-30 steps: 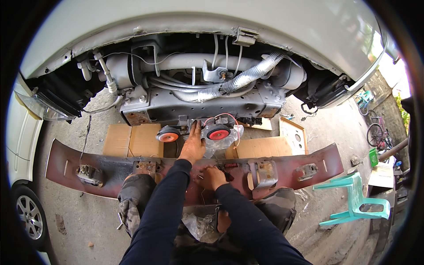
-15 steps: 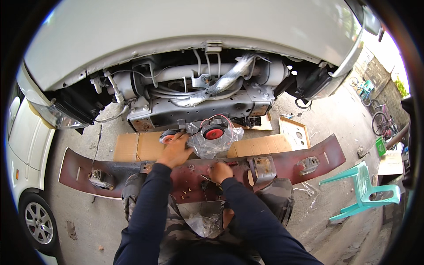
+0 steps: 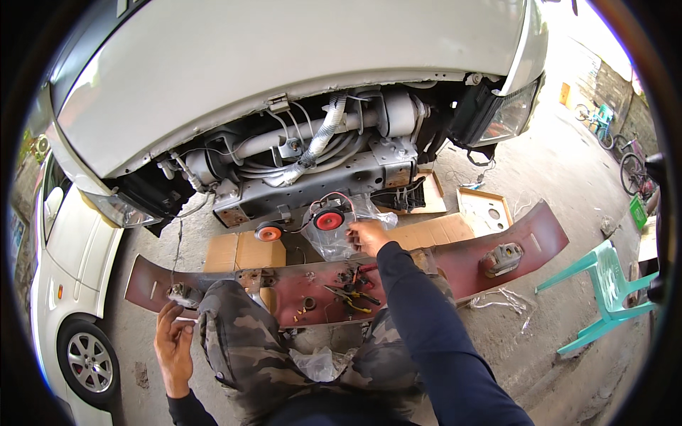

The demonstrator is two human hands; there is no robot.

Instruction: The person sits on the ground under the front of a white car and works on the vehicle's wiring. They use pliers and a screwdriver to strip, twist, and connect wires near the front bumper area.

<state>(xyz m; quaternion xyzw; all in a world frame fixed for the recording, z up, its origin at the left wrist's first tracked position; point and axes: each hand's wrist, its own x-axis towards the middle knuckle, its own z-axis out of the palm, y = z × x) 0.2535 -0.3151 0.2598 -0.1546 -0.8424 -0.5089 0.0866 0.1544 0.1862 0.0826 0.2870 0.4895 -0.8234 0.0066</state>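
Note:
My right hand (image 3: 368,238) reaches over the bumper to a clear plastic bag (image 3: 334,247). Its fingers are closed where a thin red wire (image 3: 348,199) comes down to the fingertips. That wire runs from a round black horn with a red centre (image 3: 329,221); a second horn with an orange-red centre (image 3: 268,232) sits to its left. My left hand (image 3: 174,348) is held low at the left, fingers apart, near a lamp (image 3: 186,295) on the dark red bumper (image 3: 465,280). Pliers with yellow-and-black handles (image 3: 349,297) and a small dark ring (image 3: 309,303) lie on the bumper.
A white vehicle (image 3: 298,42) stands ahead, its front beam (image 3: 312,186) exposed. Cardboard (image 3: 241,254) lies beneath it. A white car (image 3: 78,263) is at the left, a green plastic chair (image 3: 604,284) at the right. My knees flank the tools.
My left hand has left the left horn and drawn back to the lower left. My right hand has moved from the tools up to the bag and wire. The view has shifted and tilted.

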